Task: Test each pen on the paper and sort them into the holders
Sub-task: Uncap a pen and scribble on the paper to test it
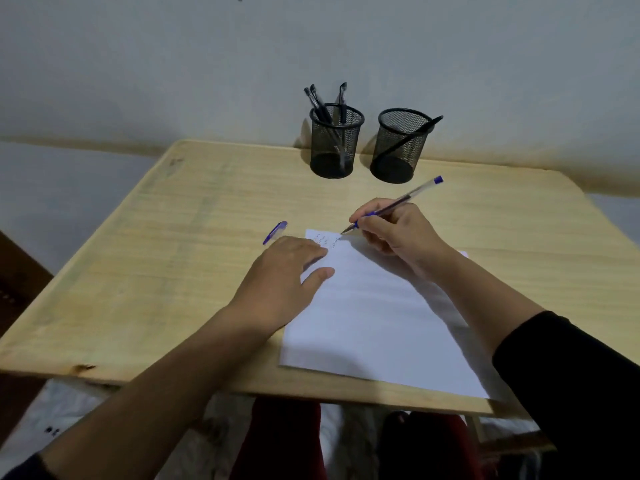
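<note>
A white sheet of paper (374, 323) lies on the wooden table (166, 258) with small scribbles near its top left corner. My right hand (398, 233) grips a clear pen with blue ends (401, 202), its tip touching the paper by the scribbles. My left hand (284, 271) rests flat on the sheet's left edge, fingers straight. A blue pen cap (275, 232) lies on the table just beyond my left hand. At the back stand two black mesh holders: the left holder (335, 142) has three black pens, the right holder (400, 145) has one black pen leaning out.
The table stands against a pale wall (311, 46). Its front edge is close to my body, with dark red cloth below it. Bare wood stretches to the left of the paper and to the right of the holders.
</note>
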Demonstrator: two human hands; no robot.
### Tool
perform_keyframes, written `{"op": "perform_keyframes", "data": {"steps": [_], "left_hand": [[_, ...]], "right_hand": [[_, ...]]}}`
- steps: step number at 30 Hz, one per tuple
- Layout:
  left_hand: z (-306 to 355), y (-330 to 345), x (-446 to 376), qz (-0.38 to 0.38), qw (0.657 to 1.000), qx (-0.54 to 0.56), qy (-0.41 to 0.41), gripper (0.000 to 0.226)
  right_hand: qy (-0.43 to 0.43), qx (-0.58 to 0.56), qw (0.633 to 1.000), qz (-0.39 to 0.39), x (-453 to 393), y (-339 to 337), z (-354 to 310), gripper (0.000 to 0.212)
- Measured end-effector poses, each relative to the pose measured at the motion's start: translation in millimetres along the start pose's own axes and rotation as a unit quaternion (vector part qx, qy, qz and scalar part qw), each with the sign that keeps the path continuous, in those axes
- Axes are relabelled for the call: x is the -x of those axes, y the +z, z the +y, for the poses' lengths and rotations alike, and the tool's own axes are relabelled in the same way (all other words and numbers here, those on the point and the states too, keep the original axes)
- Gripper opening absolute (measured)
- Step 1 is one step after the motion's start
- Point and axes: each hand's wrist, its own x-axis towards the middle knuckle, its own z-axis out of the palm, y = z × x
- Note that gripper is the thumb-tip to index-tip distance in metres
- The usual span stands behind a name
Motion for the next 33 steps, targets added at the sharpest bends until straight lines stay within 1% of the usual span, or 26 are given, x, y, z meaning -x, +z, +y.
{"op": "perform_keyframes", "data": {"steps": [3, 6, 9, 15, 20, 33], "left_hand": [[0.0, 1.4, 0.6, -0.009, 1.000, -0.009, 0.000, 0.039], [1.7, 4.0, 4.2, -0.005, 1.000, 0.009, -0.012, 0.040], [1.6, 5.1, 6.4, 0.005, 0.999, 0.024, -0.020, 0.048], [2.8, 4.1, 6.7, -0.001, 1.000, 0.016, -0.022, 0.049], [3.7, 3.6, 6.0, 0.007, 1.000, 0.013, -0.017, 0.037], [3.0, 4.4, 4.8, 0.007, 1.000, 0.009, -0.013, 0.038]], "right_hand": [[-0.013, 0.045, 0.999, -0.026, -2.2, 3.7, 6.2, 0.015], [-0.035, 0.108, 0.993, -0.025, -2.8, 4.5, 10.1, 0.017], [-0.047, 0.129, 0.990, -0.019, -1.8, 4.2, 10.6, 0.017], [-0.052, 0.151, 0.987, -0.015, -0.4, 6.3, 10.5, 0.017], [-0.058, 0.152, 0.987, -0.004, 0.8, 7.2, 9.5, 0.017], [-0.071, 0.149, 0.986, 0.022, 1.8, 9.3, 8.1, 0.020]]}}
